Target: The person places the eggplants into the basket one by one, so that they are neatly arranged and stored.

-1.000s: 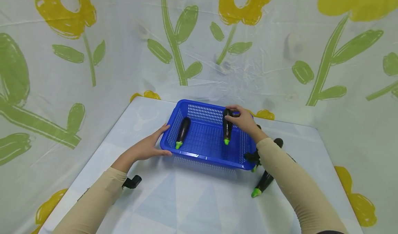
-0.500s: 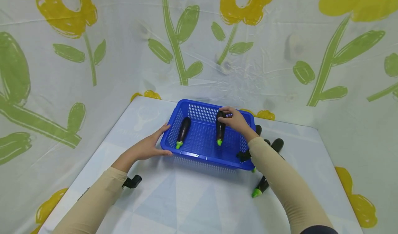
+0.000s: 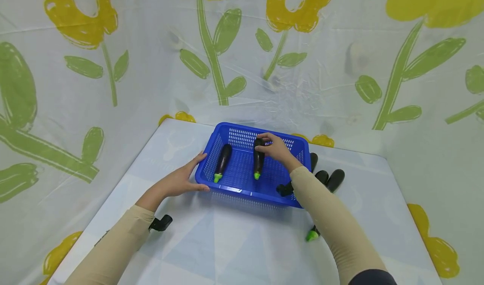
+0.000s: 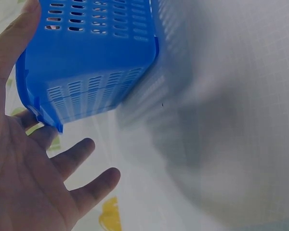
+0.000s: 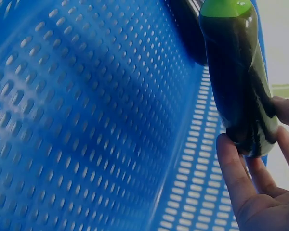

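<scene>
A blue slotted plastic basket (image 3: 242, 190) stands on the table. My left hand (image 3: 175, 182) rests against its left end in the head view; the left wrist view shows the thumb on the basket and fingers spread, some touching the rim. My right hand (image 3: 277, 149) pinches the upper end of a dark eggplant (image 3: 259, 161) inside the basket's outline, green cap pointing towards me. In the right wrist view, the fingertips (image 5: 226, 144) and thumb hold the end opposite the cap. Another eggplant (image 3: 223, 163) lies along the basket's left side.
Several more eggplants lie on the table right of the basket, one dark end (image 3: 335, 180) showing beyond the right sleeve (image 3: 332, 213), which partly hides them. A green cap (image 3: 312, 235) shows below. A flowered cloth (image 3: 317, 91) hangs behind the table (image 3: 211, 251).
My right hand has carried its eggplant leftward, from the basket's right part to about its middle. The left hand and the basket have stayed in place.
</scene>
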The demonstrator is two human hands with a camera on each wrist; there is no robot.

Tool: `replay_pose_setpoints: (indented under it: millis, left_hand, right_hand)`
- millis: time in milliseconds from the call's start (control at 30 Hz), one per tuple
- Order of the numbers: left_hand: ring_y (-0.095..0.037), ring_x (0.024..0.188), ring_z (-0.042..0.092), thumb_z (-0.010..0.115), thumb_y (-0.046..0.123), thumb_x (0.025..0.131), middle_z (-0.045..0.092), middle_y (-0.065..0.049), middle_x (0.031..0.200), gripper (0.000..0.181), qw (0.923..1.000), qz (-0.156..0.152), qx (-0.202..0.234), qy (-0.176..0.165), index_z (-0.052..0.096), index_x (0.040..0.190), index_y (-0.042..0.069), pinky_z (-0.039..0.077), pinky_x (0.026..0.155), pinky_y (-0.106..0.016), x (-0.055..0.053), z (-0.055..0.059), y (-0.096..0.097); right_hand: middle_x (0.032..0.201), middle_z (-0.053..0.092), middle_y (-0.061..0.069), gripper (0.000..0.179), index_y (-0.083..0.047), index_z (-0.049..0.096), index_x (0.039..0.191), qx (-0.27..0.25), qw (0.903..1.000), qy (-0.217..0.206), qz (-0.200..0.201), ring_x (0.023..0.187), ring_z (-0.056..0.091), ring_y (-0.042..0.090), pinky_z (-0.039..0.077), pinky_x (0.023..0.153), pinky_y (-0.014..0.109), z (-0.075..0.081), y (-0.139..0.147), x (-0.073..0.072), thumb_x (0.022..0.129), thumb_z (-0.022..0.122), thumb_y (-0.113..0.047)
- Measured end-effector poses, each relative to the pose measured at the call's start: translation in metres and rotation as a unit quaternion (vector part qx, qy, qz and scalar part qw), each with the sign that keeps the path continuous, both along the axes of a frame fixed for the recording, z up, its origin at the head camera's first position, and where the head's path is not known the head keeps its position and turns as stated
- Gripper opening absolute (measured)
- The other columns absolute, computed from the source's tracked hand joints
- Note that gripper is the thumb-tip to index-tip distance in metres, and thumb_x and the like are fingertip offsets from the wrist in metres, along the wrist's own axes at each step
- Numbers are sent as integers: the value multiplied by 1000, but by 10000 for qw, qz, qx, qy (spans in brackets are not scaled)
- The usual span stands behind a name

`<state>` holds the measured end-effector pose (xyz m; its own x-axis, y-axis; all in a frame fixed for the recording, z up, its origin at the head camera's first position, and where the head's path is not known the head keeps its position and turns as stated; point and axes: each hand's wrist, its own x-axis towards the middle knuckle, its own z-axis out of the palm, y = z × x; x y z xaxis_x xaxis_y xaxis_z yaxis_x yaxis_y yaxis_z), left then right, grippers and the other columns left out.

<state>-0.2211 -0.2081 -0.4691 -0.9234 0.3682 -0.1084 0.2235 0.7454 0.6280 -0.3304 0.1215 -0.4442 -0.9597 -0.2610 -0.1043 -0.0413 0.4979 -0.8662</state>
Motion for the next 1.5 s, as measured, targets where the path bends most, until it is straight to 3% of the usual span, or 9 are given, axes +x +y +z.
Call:
replay_pose_setpoints:
  millis: [100, 300, 533, 800, 1067, 1200, 1500]
  left_hand:
    - [-38, 137, 22, 71, 61, 68, 4, 0, 157, 109, 10000, -7, -3, 15, 3, 149, 36, 29, 102, -60, 1, 2, 0]
    - [-37, 138, 21, 67, 69, 64, 4, 1, 157, 112, 10000, -26, -21, -14, 3, 149, 34, 28, 103, -59, 2, 4, 0]
    - [-37, 138, 20, 71, 62, 67, 2, 2, 157, 111, 10000, 1, -67, -32, 3, 149, 34, 28, 103, -59, 2, 5, 1]
    - [-36, 138, 20, 68, 69, 63, 2, 3, 156, 113, 10000, -29, -2, -11, 3, 149, 35, 28, 104, -59, 1, 4, 1]
    - [-36, 139, 19, 74, 55, 69, 2, 2, 157, 108, 10000, 17, 53, -77, 3, 149, 36, 27, 104, -59, 0, 0, 1]
    - [-36, 138, 20, 73, 56, 70, 3, 1, 157, 108, 9999, 59, -1, -101, 2, 149, 37, 27, 104, -60, 1, 0, 1]
    - [-38, 138, 20, 71, 61, 68, 4, -1, 157, 109, 9999, 89, -38, -134, 1, 148, 38, 28, 103, -61, 1, 0, 1]
  right_hand:
    - [128, 49, 14, 44, -15, 56, 125, 5, 10000, 6, 70, 105, 57, 30, 53, 82, 38, -3, -9, -1, 84, 70, -21]
    - [128, 49, 14, 44, -13, 56, 125, 104, 9997, -45, 233, 102, 59, 29, 55, 78, 36, -11, -25, -4, 84, 70, -19]
    - [128, 49, 13, 45, -14, 57, 124, 65, 9996, -233, 155, 100, 59, 28, 55, 75, 34, -20, -35, -8, 82, 72, -18]
    - [130, 48, 15, 48, -12, 57, 126, 110, 9992, -289, 261, 100, 58, 28, 55, 73, 33, -27, -45, -12, 81, 73, -16]
    - [130, 49, 16, 52, -11, 55, 127, 270, 9982, -360, 388, 96, 60, 27, 55, 71, 32, -31, -56, -12, 79, 74, -13]
    - [131, 47, 17, 54, -11, 54, 129, 357, 9974, -453, 440, 96, 62, 27, 55, 74, 32, -32, -59, -11, 78, 74, -10]
    - [131, 51, 15, 52, -13, 56, 128, 828, 9947, -218, 570, 116, 52, 29, 47, 92, 39, -32, -61, -11, 78, 73, -13]
